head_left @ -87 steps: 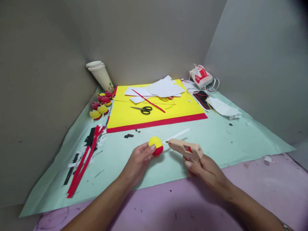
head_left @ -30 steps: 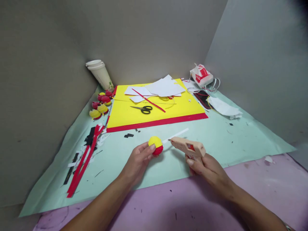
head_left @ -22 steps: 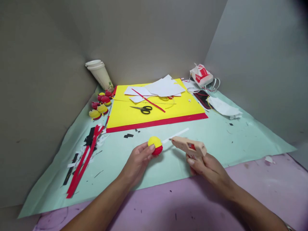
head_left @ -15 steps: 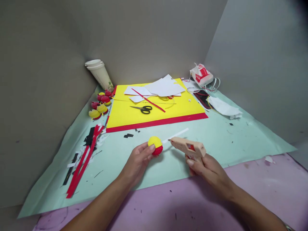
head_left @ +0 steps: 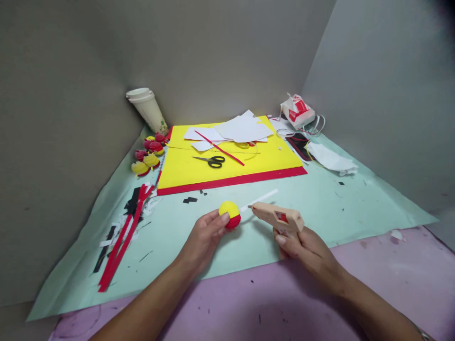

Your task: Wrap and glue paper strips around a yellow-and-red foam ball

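Observation:
Between the thumb and fingers of my left hand [head_left: 208,234] is a small round ball [head_left: 230,214], ridged, yellow on top and red below. My right hand [head_left: 302,248] is wrapped round the handle of a beige glue gun [head_left: 279,216]. Its nozzle points left toward the ball, a short gap away from it. A thin white paper strip [head_left: 263,198] runs from beside the ball up to the right, behind the nozzle; I cannot tell whether it is attached to the ball.
Black-handled scissors [head_left: 215,162], white paper [head_left: 245,128] and a red strip [head_left: 227,154] lie on a yellow board [head_left: 185,170]. At left are red strips [head_left: 122,246], scraps, several finished-looking red and yellow balls [head_left: 151,161] and a cup [head_left: 147,109]. A tissue pack [head_left: 298,112] sits back right.

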### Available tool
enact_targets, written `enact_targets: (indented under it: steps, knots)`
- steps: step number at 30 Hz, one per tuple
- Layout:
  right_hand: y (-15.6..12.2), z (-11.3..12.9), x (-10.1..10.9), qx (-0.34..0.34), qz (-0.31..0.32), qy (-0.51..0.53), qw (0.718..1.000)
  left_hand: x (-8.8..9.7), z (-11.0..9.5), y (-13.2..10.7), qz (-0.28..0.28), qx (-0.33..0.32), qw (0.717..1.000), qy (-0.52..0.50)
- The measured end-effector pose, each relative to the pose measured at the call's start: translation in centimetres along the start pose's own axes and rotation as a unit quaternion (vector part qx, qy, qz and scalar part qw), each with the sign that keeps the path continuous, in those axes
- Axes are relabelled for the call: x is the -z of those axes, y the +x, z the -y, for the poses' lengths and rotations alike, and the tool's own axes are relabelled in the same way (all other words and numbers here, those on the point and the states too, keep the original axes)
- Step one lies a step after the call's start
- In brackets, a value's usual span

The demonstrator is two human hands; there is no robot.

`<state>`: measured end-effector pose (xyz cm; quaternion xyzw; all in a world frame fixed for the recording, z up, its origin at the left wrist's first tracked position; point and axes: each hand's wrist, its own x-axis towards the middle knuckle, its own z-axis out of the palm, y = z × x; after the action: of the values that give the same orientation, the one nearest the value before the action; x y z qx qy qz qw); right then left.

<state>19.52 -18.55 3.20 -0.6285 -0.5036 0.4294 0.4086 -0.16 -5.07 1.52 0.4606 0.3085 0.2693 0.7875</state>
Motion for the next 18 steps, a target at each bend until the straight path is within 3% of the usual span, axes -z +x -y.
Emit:
enact_targets:
  steps: [18]
  knots:
    - [0.1,-1.0,0.4,-0.030,-0.015,0.009,0.999,0.1,-0.1,0.0,-0.002,0.001,1.000,-0.006]
